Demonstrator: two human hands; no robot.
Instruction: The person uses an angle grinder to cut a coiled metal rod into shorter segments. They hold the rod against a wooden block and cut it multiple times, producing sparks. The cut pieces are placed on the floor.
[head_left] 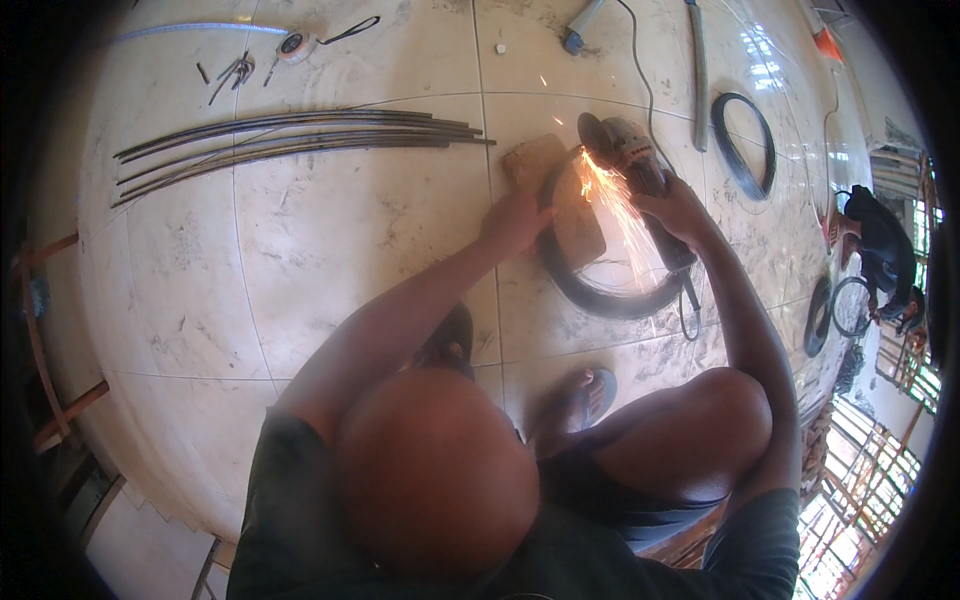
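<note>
My right hand (668, 208) grips an angle grinder (642, 158), whose disc throws a spray of orange sparks (608, 185) down over a brown block (598, 240) and a black coil of wire (620, 305) on the tiled floor. My left hand (515, 220) is closed on the left side of the coil, beside the block, which lies partly within the ring. The grinder's dark cord runs up from near the tool. Where exactly the disc meets the wire is hidden by the glare.
Several steel rods (300, 134) lie upper left, near a tape measure (296, 46) and short metal pieces (238, 72). A second coil (742, 107), a long grey bar (697, 80) and a tool (573, 39) lie upper right. Another person (880, 240) crouches at far right near more coils (818, 318).
</note>
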